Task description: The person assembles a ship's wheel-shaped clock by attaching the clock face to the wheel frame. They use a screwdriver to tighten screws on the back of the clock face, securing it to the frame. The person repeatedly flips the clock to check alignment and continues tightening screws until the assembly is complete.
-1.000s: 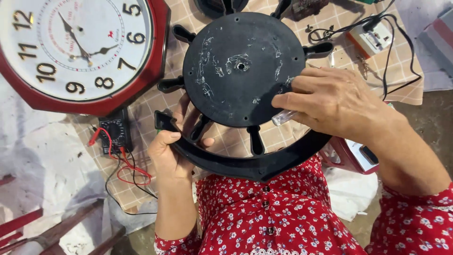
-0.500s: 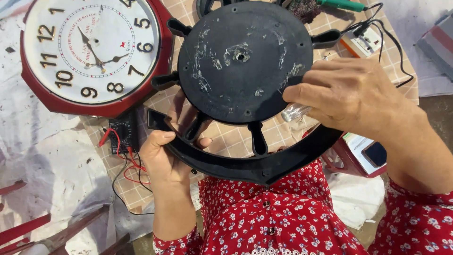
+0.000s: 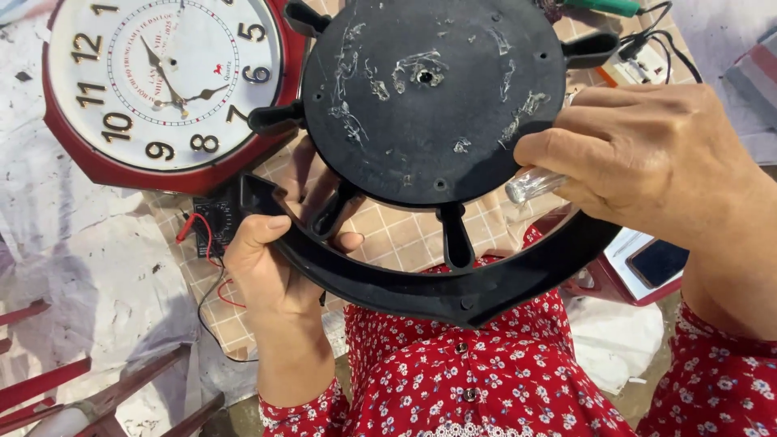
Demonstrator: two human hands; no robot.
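— Head view: what now?
— Left hand (image 3: 271, 271) grips black frame (image 3: 429, 105) by its rim. Right hand (image 3: 639, 154) pinches clear tool handle (image 3: 534, 184) at the disc edge.
— Changed?
— Looks nearer than before, frame tipped up a bit more. Same grips. Red clock (image 3: 162, 89) lies left, on checked cloth (image 3: 396, 235).

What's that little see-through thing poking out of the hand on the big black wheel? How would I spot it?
Find the big black wheel-shaped frame in the middle. The right hand rests on its right edge, and a clear handle sticks out under the fingers. It is the only see-through, shiny thing against all that matte black plastic.
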